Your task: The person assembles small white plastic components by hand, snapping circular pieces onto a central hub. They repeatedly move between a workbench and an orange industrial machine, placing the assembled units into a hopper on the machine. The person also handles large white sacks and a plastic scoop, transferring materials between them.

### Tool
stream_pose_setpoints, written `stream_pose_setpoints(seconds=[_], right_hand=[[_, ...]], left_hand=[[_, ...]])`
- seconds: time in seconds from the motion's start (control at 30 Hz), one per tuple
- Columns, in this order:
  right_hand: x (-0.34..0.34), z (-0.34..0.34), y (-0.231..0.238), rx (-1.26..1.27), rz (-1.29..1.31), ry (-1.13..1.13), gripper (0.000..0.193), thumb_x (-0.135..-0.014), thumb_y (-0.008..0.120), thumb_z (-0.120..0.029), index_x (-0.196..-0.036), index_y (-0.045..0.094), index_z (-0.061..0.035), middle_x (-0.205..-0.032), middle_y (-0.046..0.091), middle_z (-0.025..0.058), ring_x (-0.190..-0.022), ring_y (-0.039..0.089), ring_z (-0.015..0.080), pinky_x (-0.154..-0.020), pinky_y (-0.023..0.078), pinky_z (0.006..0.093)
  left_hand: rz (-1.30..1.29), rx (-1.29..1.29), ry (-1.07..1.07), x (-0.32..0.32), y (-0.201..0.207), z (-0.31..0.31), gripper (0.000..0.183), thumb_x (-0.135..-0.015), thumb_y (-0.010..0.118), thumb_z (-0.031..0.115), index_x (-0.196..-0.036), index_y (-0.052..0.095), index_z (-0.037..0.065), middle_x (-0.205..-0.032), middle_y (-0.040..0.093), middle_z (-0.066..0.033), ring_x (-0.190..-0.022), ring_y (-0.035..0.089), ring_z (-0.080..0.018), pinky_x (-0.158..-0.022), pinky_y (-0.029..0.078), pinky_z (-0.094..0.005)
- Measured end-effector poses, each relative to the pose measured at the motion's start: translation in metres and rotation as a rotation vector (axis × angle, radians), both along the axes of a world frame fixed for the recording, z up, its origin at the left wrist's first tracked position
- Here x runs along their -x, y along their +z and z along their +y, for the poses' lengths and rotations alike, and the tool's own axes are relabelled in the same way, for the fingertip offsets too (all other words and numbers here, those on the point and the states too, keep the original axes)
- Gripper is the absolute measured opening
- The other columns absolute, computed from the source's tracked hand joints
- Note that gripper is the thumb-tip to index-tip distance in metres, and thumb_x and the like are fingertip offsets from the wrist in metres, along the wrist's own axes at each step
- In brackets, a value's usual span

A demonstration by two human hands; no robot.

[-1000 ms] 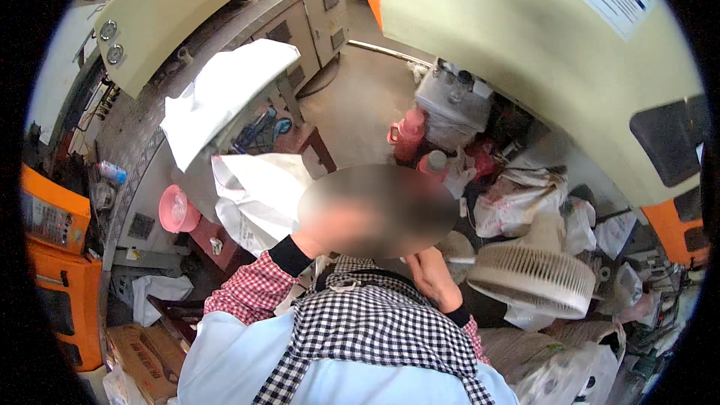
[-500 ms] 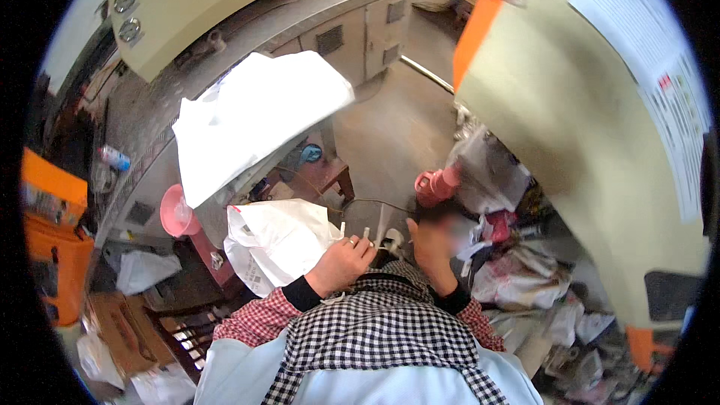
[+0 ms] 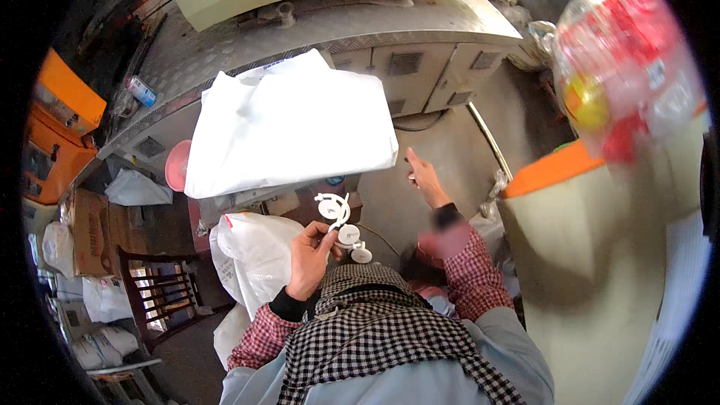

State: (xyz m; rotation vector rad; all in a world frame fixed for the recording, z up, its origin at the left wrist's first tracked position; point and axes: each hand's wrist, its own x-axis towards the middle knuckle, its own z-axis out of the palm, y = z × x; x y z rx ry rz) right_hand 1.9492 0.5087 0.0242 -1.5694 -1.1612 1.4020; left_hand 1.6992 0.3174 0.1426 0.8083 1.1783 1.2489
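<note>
Red-checked sleeves, black cuffs, black-and-white apron

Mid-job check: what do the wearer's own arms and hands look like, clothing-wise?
The left hand and right hand show no gloves. Red-and-white checked sleeves cover the forearms; the left ends in a black cuff, while the right end is partly blurred. Light blue fabric shows higher up.

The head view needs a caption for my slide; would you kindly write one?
Left hand holding white disc-ended parts beside a white bag; right hand outstretched.
</note>
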Motion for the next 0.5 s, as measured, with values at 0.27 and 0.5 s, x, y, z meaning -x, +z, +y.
stream_pose_setpoints(seconds=[0.27,0.5], right_hand=[[0.062,0.085,0.026,-0.312,-0.311,0.309,0.041,-0.084,0.061,-0.037,-0.101,0.061,0.0009,-0.088,0.065,0.0188,-0.078,0.062,0.0278,-0.071,0.048,0.0357],[0.081,0.128,0.051,-0.382,-0.607,0.511,0.053,-0.082,0.060,-0.046,-0.101,0.061,0.0028,-0.084,0.063,0.0221,-0.076,0.061,0.0340,-0.070,0.048,0.0368]], left_hand=[[-0.207,0.052,0.098,0.005,-0.022,0.058,0.008,-0.092,0.052,0.008,-0.088,0.052,0.000,-0.075,0.058,-0.0048,-0.060,0.054,-0.0095,-0.052,0.044,-0.0237],[-0.271,0.060,0.097,0.006,-0.022,0.127,0.011,-0.093,0.050,0.010,-0.087,0.052,0.002,-0.073,0.057,-0.0038,-0.059,0.053,-0.0088,-0.052,0.043,-0.0231]])
